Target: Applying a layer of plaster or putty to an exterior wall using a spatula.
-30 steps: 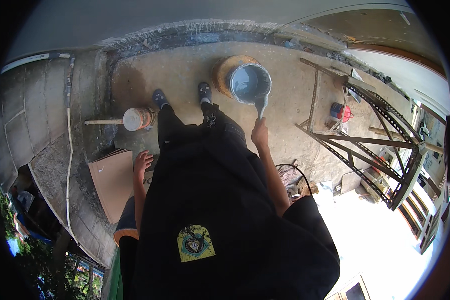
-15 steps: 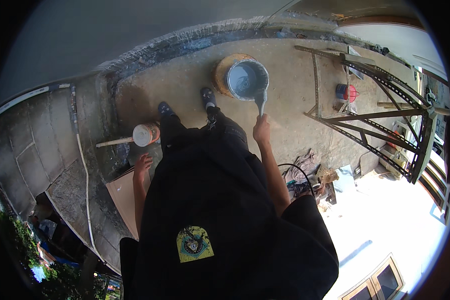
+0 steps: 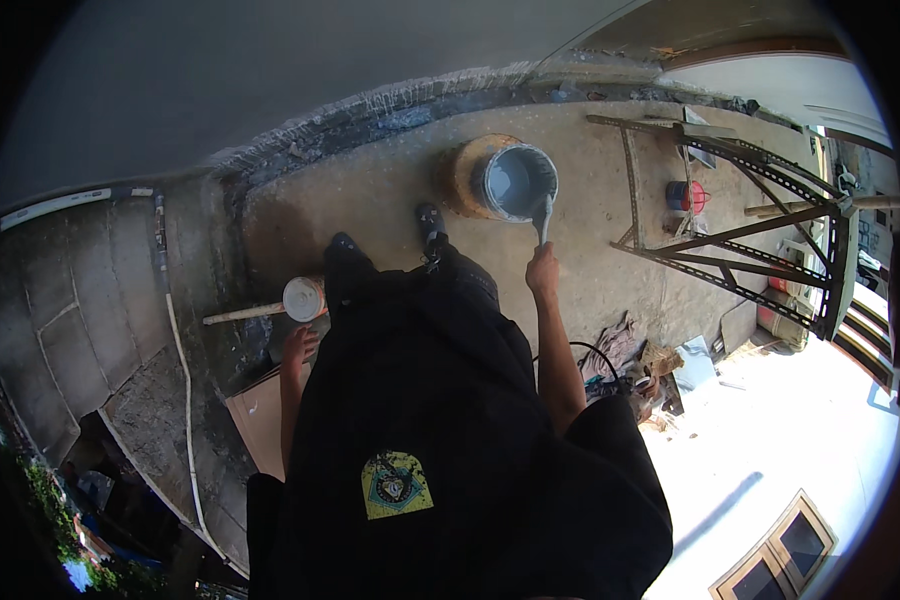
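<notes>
My right hand (image 3: 542,262) grips the handle of a paint-coated grey paddle (image 3: 544,215), whose blade is at the right rim of a bucket of grey-blue liquid (image 3: 510,183). That bucket stands on a round, rusty tan base (image 3: 465,170), ahead of my feet. My left hand (image 3: 300,348) hangs beside my dark clothing with fingers loosely apart and nothing in them. Just beyond it is a smaller white-lidded orange bucket (image 3: 304,300) with a pale wooden pole (image 3: 235,314) beside it.
A wall (image 3: 320,70) runs beyond the concrete floor (image 3: 360,190). A metal angle-bar frame (image 3: 730,240) stands at the right, with a red-and-blue pail (image 3: 685,197) inside. Cardboard (image 3: 255,420) lies at the lower left; rags (image 3: 610,345) and scraps at the lower right.
The view has shifted, so the floor and buckets appear lower. The swirl in the liquid looks fainter. My right hand still grips the paddle at the rim.
</notes>
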